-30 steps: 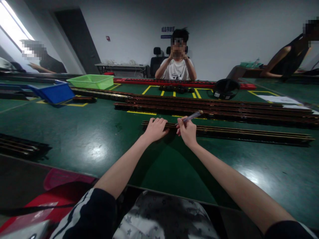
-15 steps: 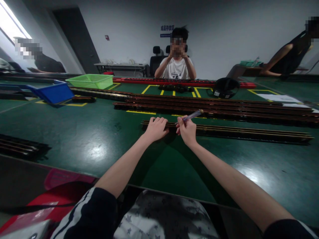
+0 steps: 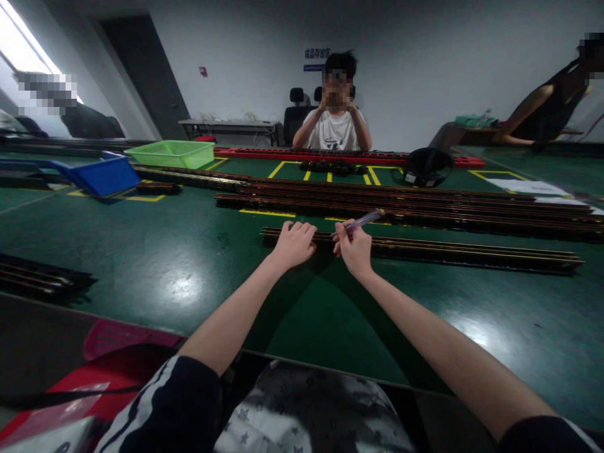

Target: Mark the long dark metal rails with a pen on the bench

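A long dark strip with gold-coloured lines along it lies across the table in front of me. My left hand is closed over this strip near its left end, fingers on the far side and thumb on the near side. In my right hand is a clear pen, held in a writing grip. Its darker end points up to the right, and its lower end points down at the strip beside my left hand. Whether the tip touches the strip, I cannot tell.
Longer dark strips lie just beyond. Another bundle is at the left edge of the green table. A blue tray, a green basket and a black headband-like ring stand farther back. A person sits opposite.
The strip under my hands has slid a little to the left. Both hands and the pen are in nearly the same place.
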### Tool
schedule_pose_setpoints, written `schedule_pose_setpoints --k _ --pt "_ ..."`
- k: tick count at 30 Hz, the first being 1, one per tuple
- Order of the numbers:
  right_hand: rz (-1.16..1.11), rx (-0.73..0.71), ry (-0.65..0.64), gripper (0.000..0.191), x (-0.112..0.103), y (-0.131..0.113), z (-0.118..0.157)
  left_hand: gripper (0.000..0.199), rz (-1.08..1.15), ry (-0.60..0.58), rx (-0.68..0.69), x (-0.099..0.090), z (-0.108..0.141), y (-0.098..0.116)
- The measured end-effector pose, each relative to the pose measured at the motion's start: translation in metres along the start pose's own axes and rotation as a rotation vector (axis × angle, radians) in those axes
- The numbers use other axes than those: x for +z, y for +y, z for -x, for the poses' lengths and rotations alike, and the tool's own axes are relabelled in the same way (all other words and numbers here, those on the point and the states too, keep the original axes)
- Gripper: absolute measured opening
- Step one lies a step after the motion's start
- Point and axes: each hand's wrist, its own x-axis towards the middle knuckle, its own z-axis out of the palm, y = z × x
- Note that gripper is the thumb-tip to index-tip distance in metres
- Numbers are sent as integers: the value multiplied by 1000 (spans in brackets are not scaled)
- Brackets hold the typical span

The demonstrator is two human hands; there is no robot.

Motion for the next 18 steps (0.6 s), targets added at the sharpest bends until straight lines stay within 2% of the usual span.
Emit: schedule_pose_setpoints --k 14,18 --pt "36 -8 63 44 -1 1 1 38 26 -2 -42 -2 1 -5" --pt "32 6 31 46 -2 1 0 43 37 6 -31 -1 3 -1"
